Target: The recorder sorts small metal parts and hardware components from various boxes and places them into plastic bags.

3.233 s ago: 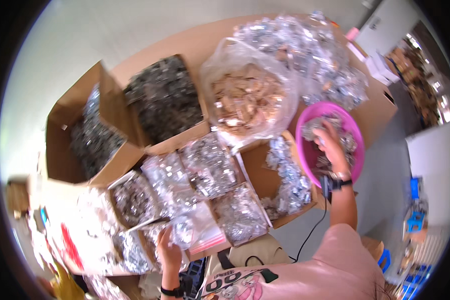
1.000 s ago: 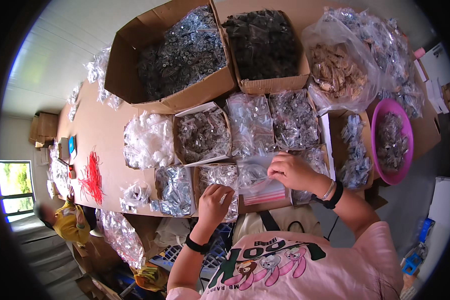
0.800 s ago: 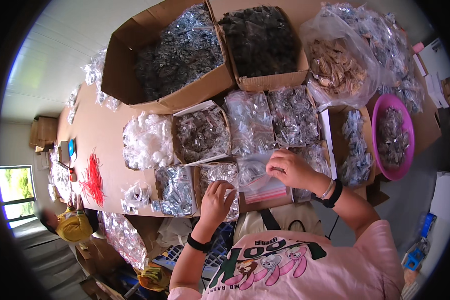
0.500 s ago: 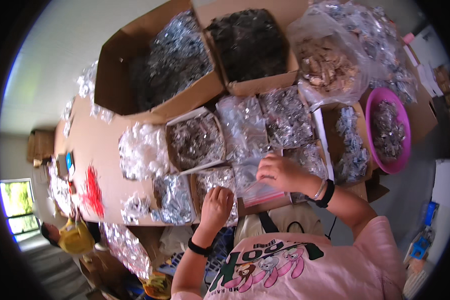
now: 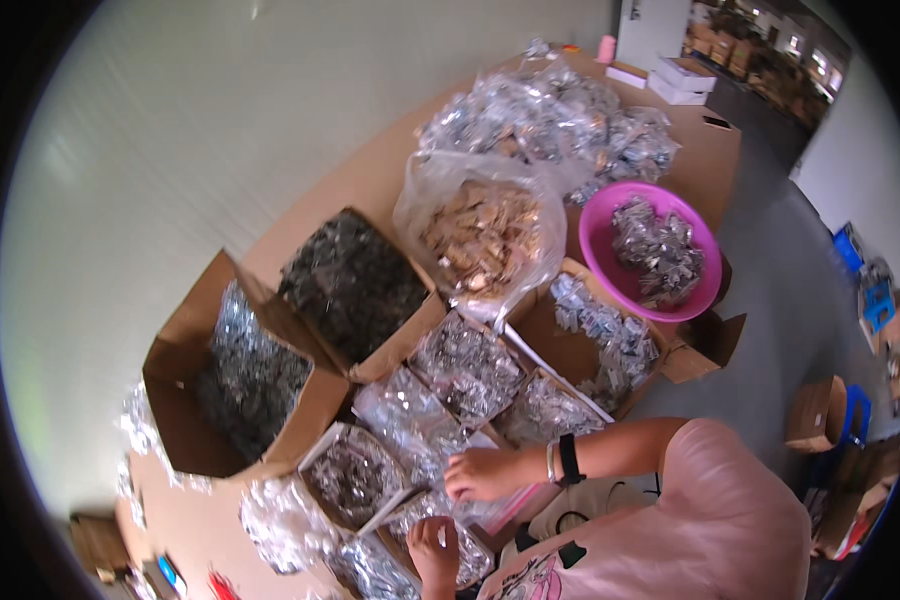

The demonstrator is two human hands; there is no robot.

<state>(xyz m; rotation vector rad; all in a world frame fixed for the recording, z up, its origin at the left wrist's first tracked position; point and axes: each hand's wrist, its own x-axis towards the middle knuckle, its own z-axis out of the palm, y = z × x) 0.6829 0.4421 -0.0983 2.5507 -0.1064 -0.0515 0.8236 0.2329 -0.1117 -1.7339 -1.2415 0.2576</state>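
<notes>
My left hand (image 5: 433,550) is over a small carton of shiny clear packets (image 5: 475,552), its fingers curled together; whatever they may hold is too small to make out. My right hand (image 5: 482,474) bends down above a clear plastic bag with a pink strip (image 5: 515,508). Its fingers are closed together and their tips are partly hidden, so what they grip does not show. Just beyond my hands lie clear bags of small packets (image 5: 410,415), and a carton of silvery packets (image 5: 355,478) stands to the left.
Large cartons of silvery packets (image 5: 185,425) and dark packets (image 5: 410,325) stand far left. Beyond are a clear bag of tan pieces (image 5: 555,240) and a heap of packets (image 5: 540,110). A pink basin (image 5: 705,285) sits right, beside an open carton (image 5: 560,345).
The view has swung to the right, showing more of the table's far end and the doorway. My right hand has moved closer to my left; both stay over the small cartons and bags.
</notes>
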